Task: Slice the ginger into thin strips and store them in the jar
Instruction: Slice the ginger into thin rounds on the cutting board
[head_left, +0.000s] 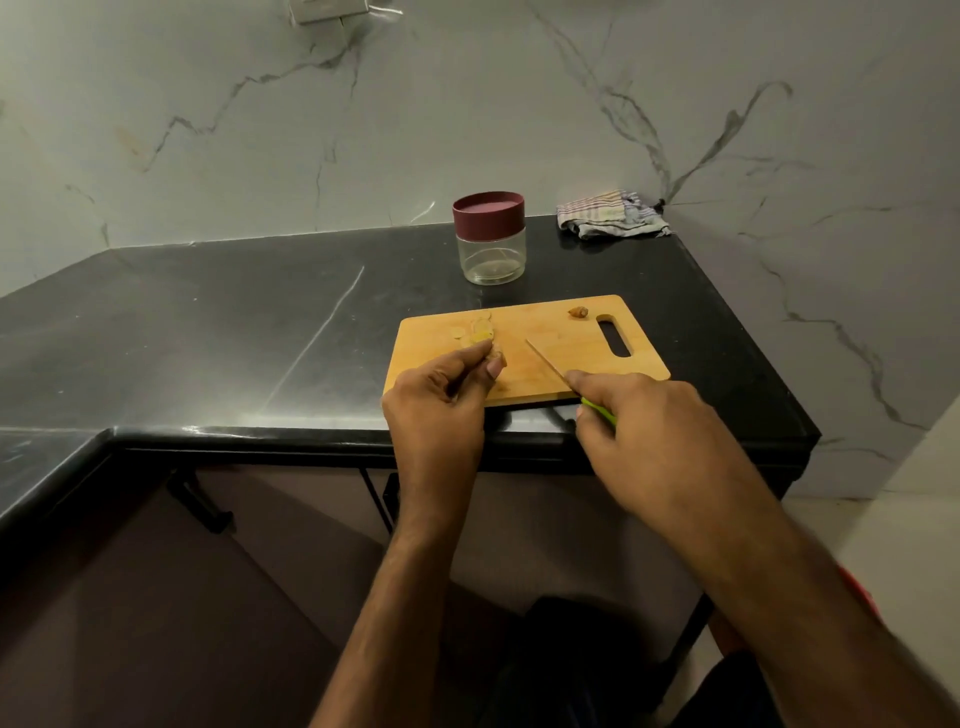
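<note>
A wooden cutting board (550, 358) lies on the black counter. My left hand (441, 410) pinches a small piece of ginger (496, 357) at the board's left part. Just beyond it lie several thin ginger slices (475, 332). My right hand (639, 421) grips a knife with a green handle (597, 408); its blade (545, 361) points away and left over the board, apart from the ginger. A ginger end piece (578, 312) sits near the board's handle slot. Behind the board stands a glass jar (491, 257) with a maroon lid (488, 213) on it.
A striped cloth (610, 215) is bunched in the counter's back right corner against the marble wall. The counter's right edge (753, 332) falls off close to the board. The front edge (260, 434) runs under my wrists, with cabinet doors below.
</note>
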